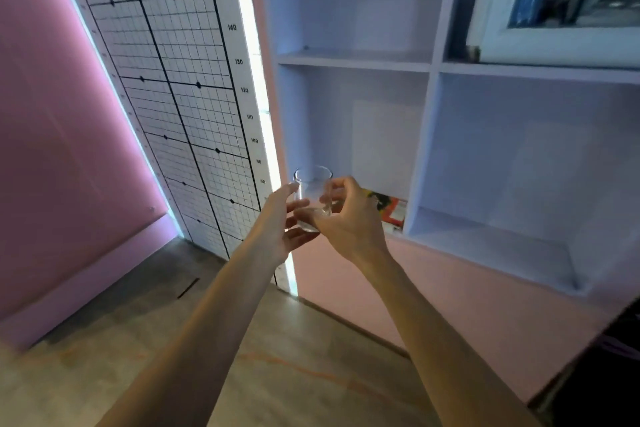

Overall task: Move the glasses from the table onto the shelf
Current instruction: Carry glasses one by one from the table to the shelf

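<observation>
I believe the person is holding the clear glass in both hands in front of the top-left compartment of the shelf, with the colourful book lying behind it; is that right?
Not quite: the head view shows the glass in front of the lower-left compartment, not the top-left one. The rest stands: the left hand and right hand both hold it, and the colourful book lies behind it.

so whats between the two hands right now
In the head view, a clear glass sits between the left hand and right hand, both gripping it in front of the shelf.
</observation>
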### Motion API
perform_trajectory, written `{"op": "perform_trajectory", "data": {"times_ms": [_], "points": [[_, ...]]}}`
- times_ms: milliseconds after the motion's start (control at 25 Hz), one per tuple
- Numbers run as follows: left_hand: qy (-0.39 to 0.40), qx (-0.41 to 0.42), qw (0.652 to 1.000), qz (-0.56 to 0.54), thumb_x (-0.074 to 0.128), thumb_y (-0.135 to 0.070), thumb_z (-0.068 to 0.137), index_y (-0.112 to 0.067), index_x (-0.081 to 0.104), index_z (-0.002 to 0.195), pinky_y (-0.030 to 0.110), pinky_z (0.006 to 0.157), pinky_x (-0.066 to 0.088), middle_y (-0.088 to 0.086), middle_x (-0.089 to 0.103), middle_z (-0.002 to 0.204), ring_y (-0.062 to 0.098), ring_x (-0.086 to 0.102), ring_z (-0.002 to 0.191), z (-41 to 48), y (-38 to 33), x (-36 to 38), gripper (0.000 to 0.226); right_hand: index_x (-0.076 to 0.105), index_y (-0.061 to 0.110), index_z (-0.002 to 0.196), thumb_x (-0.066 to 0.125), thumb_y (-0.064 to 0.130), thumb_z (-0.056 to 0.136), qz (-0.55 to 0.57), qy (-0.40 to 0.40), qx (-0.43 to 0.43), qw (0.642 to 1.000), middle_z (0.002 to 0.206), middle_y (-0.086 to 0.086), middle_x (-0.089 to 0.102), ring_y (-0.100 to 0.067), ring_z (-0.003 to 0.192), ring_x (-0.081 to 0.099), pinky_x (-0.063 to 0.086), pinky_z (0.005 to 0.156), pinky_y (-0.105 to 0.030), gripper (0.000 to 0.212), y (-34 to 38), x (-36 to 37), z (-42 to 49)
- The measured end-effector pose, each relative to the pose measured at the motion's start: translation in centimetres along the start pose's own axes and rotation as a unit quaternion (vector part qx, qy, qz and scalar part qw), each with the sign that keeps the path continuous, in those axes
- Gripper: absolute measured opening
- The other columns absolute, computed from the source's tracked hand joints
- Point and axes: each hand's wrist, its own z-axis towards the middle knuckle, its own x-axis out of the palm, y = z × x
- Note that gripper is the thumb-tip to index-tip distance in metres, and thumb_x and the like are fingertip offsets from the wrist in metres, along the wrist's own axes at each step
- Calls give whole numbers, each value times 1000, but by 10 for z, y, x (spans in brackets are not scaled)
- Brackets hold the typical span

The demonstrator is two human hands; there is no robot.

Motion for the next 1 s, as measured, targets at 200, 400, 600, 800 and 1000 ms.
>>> {"op": "perform_trajectory", "data": {"times_ms": [200, 400, 600, 800, 1000], "points": [[35, 43, 998, -2, 62, -39, 94, -2, 65, 109, 33, 59, 61, 12, 65, 78, 22, 67, 56, 65, -90, 20, 40, 63, 11, 141, 89, 45, 96, -8, -34, -41, 999, 114, 8, 68, -15, 102, 69, 62, 98, -34, 62, 37, 3, 107], [82, 75, 994, -20, 65, -35, 93, 0, 64, 120, 37, 64, 65, 16, 66, 94, 29, 69, 78, 130, -173, 42, 44, 68, 10, 140, 92, 44, 93, -8, -102, -56, 993, 122, -2, 79, -15, 102, 71, 59, 93, -31, 63, 74, 5, 205], [135, 103, 985, -31, 60, -31, 96, 0, 62, 96, 43, 84, 62, 16, 67, 87, 31, 69, 78, 187, -238, 52, 31, 72, 10, 136, 96, 44, 86, -6, -188, -44, 981, 112, -2, 80, -22, 111, 78, 63, 102, -41, 65, 99, 21, 290], [130, 119, 983, -43, 57, -40, 98, -1, 57, 114, 42, 76, 62, 20, 63, 105, 36, 69, 87, 251, -276, 50, 42, 62, 11, 149, 95, 46, 87, -33, -246, 7, 969, 131, -8, 79, -28, 124, 75, 61, 111, -44, 79, 118, 32, 369], [134, 125, 982, -36, 55, -41, 98, -4, 66, 114, 35, 64, 63, 16, 70, 103, 30, 71, 78, 285, -282, 45, 42, 64, 10, 141, 94, 48, 87, -96, -240, 23, 966, 135, -10, 77, -32, 127, 74, 63, 109, -47, 72, 125, 51, 431]]}}
